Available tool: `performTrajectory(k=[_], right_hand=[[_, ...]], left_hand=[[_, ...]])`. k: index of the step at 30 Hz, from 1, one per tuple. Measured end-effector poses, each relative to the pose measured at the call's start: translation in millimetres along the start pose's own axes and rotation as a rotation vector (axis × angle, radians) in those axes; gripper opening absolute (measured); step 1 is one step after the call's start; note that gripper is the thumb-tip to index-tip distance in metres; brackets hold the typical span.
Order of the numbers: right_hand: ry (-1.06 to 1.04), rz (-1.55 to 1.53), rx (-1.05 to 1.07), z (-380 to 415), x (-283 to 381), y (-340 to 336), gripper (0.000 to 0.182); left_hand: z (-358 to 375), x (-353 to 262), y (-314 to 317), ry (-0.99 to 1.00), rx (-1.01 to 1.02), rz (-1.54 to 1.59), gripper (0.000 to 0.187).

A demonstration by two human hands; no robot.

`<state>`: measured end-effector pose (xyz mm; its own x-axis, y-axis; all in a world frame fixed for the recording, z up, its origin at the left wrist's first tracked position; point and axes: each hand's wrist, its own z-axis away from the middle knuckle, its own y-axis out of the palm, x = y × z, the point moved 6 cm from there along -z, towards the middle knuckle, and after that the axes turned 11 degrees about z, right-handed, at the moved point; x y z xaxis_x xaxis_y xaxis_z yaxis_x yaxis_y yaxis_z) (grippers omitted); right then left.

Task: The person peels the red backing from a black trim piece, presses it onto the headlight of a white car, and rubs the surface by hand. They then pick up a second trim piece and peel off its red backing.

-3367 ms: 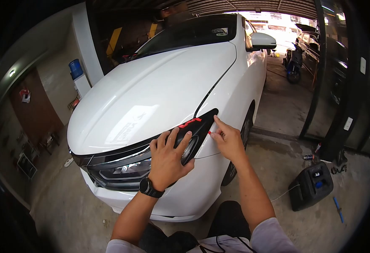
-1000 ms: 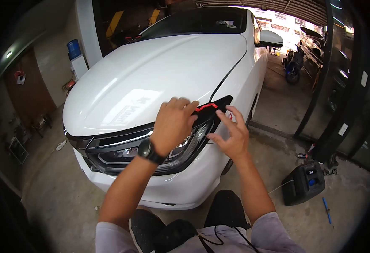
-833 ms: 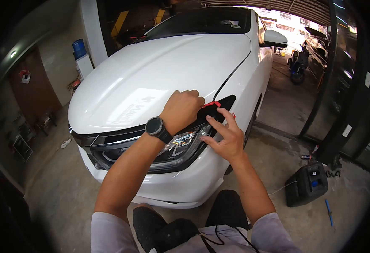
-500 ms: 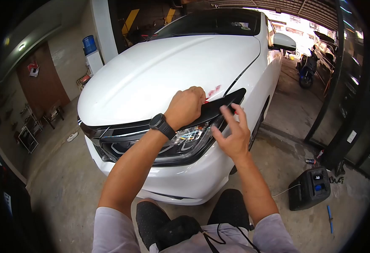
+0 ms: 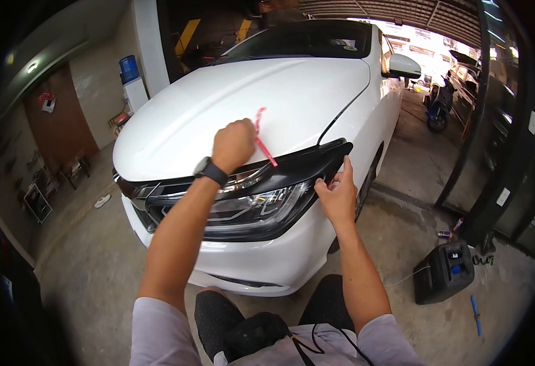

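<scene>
My left hand (image 5: 234, 145), with a dark watch on the wrist, is closed over the front edge of the white hood (image 5: 206, 110). From its fingers a thin red and white strip of tape backing (image 5: 265, 150) sticks out, bent, over the hood. A glossy black headlight trim piece (image 5: 301, 166) lies along the top of the headlight (image 5: 267, 204), its pointed end toward the fender. Beside that end is my right hand (image 5: 339, 196), fingers apart, index fingertip right at the trim's outer edge and thumb by its lower edge. A bit of red shows between those fingers.
The white car's bumper (image 5: 261, 265) is close in front of my legs. On the floor to the right stand a black jerrycan-like box (image 5: 444, 277) and a blue stick-like item (image 5: 476, 315). Farther back are a scooter (image 5: 439, 107) and, left, a water dispenser (image 5: 134, 91).
My left hand has moved left and away from the trim, drawing out the red strip. The trim now lies lower against the headlight. My right hand has shifted slightly down, still by its outer end.
</scene>
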<state>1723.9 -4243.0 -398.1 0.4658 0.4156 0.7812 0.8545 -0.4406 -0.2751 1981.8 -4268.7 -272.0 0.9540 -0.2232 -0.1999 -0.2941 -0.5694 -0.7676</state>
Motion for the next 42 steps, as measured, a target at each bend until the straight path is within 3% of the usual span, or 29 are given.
performTrajectory(k=[2,8,9,11,12,13,14,15,16,17,18,19,20,22,23,24,25,26,27,28,29,30,31,32,33,35,36,38,42], right_hand=[[-0.016,-0.035,-0.020,2.1,-0.5,2.7,0.091],[-0.013,-0.049,-0.070,3.0,-3.9,4.8,0.088],[0.004,-0.037,-0.055,4.2,-1.2,3.4,0.087],[-0.018,-0.061,-0.066,1.0,-12.2,9.2,0.085],[-0.018,-0.054,-0.057,0.7,-12.2,8.7,0.084],[-0.022,-0.007,-0.069,-0.3,-13.0,8.8,0.083],[-0.025,0.042,-0.084,-1.9,-15.4,9.3,0.082],[-0.038,0.013,-0.092,-3.2,-19.0,11.5,0.082],[-0.050,-0.014,-0.100,-5.2,-24.5,14.1,0.082],[-0.071,-0.021,-0.101,-8.9,-33.5,16.7,0.080],[-0.078,-0.026,-0.086,-10.9,-34.9,20.3,0.080],[-0.072,-0.038,-0.096,-10.6,-34.3,18.6,0.078],[-0.062,-0.046,-0.106,-8.2,-32.7,17.2,0.077],[-0.058,-0.108,-0.094,-7.8,-25.2,20.1,0.075],[-0.088,-0.089,-0.096,-8.3,-21.4,18.3,0.074],[-0.115,-0.064,-0.110,-10.4,-20.2,12.4,0.074],[-0.115,-0.096,-0.092,-11.3,-19.3,11.0,0.073],[-0.108,-0.124,-0.084,-10.9,-19.0,11.5,0.073],[-0.136,-0.054,-0.085,-12.6,-21.5,10.2,0.072],[-0.199,0.084,-0.147,-11.2,-9.8,5.3,0.070],[-0.182,0.101,-0.138,-9.8,-6.3,4.6,0.068],[-0.170,0.108,-0.127,-11.6,-4.4,4.6,0.066],[-0.173,0.115,-0.143,-14.4,-5.1,1.6,0.066],[-0.161,0.119,-0.127,-16.7,-6.5,2.3,0.067],[-0.147,0.123,-0.106,-17.0,-7.9,4.4,0.067],[-0.156,0.125,-0.104,-17.6,-10.8,5.3,0.068],[-0.156,0.128,-0.097,-17.2,-13.0,5.6,0.068],[-0.162,0.147,-0.089,-18.3,-13.7,6.7,0.068],[-0.147,0.156,-0.099,-19.6,-20.3,8.4,0.067]], left_hand=[[12.3,44.2,-22.1,0.063,-0.159,-0.049,0.013],[82.3,237.6,-171.9,-0.204,-0.524,-0.209,0.024],[101.3,297.8,-204.6,-0.460,-0.638,-0.137,0.027],[160.1,381.9,-282.1,-0.537,-0.807,-0.296,0.031],[196.8,397.1,-323.5,-0.735,-0.866,-0.318,0.030],[223.5,457.5,-369.5,-0.765,-0.463,-0.926,0.029],[261.5,462.4,-408.5,-0.842,-0.293,-1.110,0.029],[315.5,470.5,-456.1,-0.971,-0.472,-1.018,0.028],[394.3,506.3,-516.4,-1.251,-0.951,-0.380,0.039],[463.7,530.1,-559.9,-1.325,-1.276,-0.365,0.054],[524.9,533.1,-602.7,-1.443,-1.273,-0.367,0.060],[599.4,559.1,-646.1,-1.413,-1.439,-0.380,0.058],[638.6,549.5,-664.0,-1.423,-1.434,-0.391,0.058],[722.8,495.5,-701.2,-1.681,-1.312,-0.519,0.030],[743.4,478.8,-699.2,-1.552,-1.101,-0.764,0.042],[764.7,490.3,-688.1,-1.429,-0.450,-1.154,0.041],[784.1,496.6,-650.6,-1.137,-0.145,-1.403,0.034],[805.2,482.4,-593.6,-0.796,-0.084,-1.413,0.027],[826.2,477.3,-535.6,-0.871,0.173,-1.410,0.034],[859.2,486.2,-467.8,-1.102,0.421,-1.554,0.041],[902.6,487.4,-403.2,-1.050,0.953,-1.457,0.055],[919.9,455.9,-349.7,-1.541,0.366,-1.064,0.068],[902.1,427.4,-293.9,-1.651,0.511,-0.751,0.079],[869.8,393.3,-245.1,-1.568,0.290,-0.810,0.059],[865.1,402.6,-198.6,-1.389,0.257,-0.705,0.054],[768.8,367.8,-130.1,-1.263,0.309,-0.611,0.048],[714.3,337.7,-110.3,-0.944,-0.071,-0.531,0.042],[561.7,261.8,-93.1,-0.927,-0.212,-0.237,0.034],[384.9,167.9,-55.6,-0.274,-0.408,-0.011,0.039]])
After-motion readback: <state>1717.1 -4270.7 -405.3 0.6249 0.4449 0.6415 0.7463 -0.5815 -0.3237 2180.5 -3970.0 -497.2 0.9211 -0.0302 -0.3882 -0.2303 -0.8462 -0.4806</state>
